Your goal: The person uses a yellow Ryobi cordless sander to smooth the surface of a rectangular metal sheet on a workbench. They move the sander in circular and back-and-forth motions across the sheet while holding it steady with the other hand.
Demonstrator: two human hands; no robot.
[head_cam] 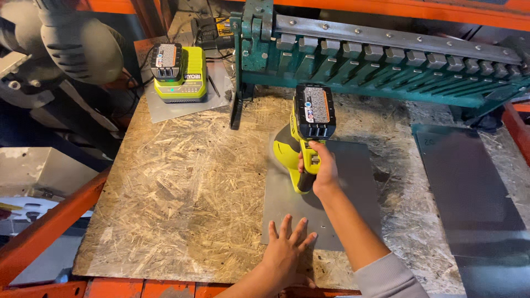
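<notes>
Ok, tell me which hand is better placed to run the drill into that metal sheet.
Right. The right hand already grips the yellow-green cordless drill, nose down on the grey metal sheet; the left hand lies flat on the sheet.

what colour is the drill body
Bright yellow-green drill, with a black battery pack; head view.

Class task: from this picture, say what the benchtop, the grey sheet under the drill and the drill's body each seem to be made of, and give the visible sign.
Benchtop: looks like strand board, unfinished; pressed wood flakes show across it.
Grey sheet: probably thin sheet metal, dull matt grey, flat with crisp edges.
Drill body: likely moulded plastic, smooth lime-yellow with black parts. The right hand grips its handle; the left hand presses flat on the sheet.
</notes>
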